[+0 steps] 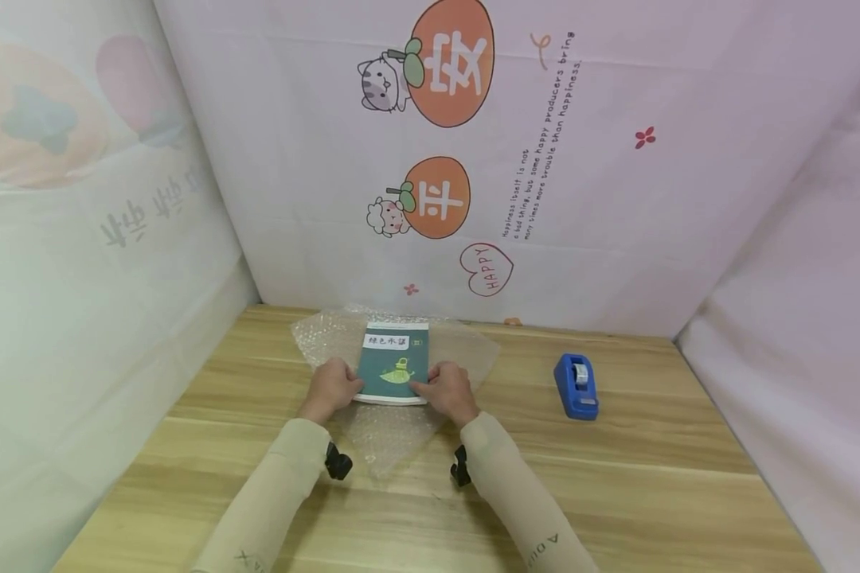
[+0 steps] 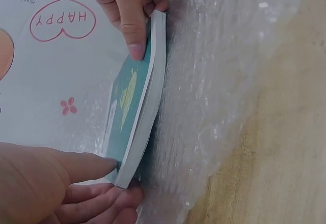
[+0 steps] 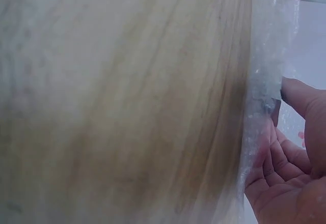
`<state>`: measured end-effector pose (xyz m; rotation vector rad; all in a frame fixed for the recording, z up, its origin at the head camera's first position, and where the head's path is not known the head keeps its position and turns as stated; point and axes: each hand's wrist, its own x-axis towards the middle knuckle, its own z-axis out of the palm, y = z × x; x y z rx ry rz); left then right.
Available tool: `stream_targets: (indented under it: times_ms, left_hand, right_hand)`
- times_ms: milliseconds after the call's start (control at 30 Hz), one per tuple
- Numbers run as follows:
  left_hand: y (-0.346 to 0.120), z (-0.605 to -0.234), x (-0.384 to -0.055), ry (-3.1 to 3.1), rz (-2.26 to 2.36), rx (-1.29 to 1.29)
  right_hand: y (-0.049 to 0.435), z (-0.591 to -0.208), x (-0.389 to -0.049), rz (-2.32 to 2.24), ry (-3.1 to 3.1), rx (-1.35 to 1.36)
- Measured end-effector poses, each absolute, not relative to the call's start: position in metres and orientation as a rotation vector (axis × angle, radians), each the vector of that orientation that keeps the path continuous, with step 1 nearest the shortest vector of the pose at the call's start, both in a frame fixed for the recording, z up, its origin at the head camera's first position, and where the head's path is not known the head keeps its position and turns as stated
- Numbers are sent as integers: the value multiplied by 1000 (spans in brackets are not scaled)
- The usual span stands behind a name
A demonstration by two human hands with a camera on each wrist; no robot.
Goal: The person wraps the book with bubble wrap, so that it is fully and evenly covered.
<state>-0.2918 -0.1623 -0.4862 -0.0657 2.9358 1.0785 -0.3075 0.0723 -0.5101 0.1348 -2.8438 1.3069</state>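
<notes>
A green book [image 1: 383, 362] with a white title label and a yellow-green drawing lies over a sheet of bubble wrap [image 1: 390, 442]. My left hand [image 1: 332, 387] pinches its near left corner, thumb on the cover and fingers beneath. At the near right corner, my right hand [image 1: 449, 390] grips it the same way. In the left wrist view, the white page edges [image 2: 147, 102] bow between the two hands, close over the wrap. The right wrist view has the right thumb [image 3: 300, 96] above and the curled fingers below, partly behind the bubble wrap [image 3: 265, 71].
A blue tape dispenser [image 1: 576, 387] with a roll of clear tape stands to the right on the wooden table [image 1: 659, 461]. Printed white cloth [image 1: 602, 199] hangs behind the table, with more cloth along both sides.
</notes>
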Motion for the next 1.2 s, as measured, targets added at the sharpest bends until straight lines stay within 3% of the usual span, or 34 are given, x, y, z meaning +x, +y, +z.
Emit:
stream_targets:
  times_ms: [433, 700, 1200]
  left_hand:
    - [-166, -472, -282, 2953, 822, 47]
    - [-178, -471, -276, 2951, 782, 336]
    - [-202, -486, -264, 2873, 456, 669]
  right_hand:
    - [82, -498, -304, 1236, -2978, 189]
    - [95, -479, -295, 1169, -3044, 372]
    - [120, -473, -287, 241, -3139, 862]
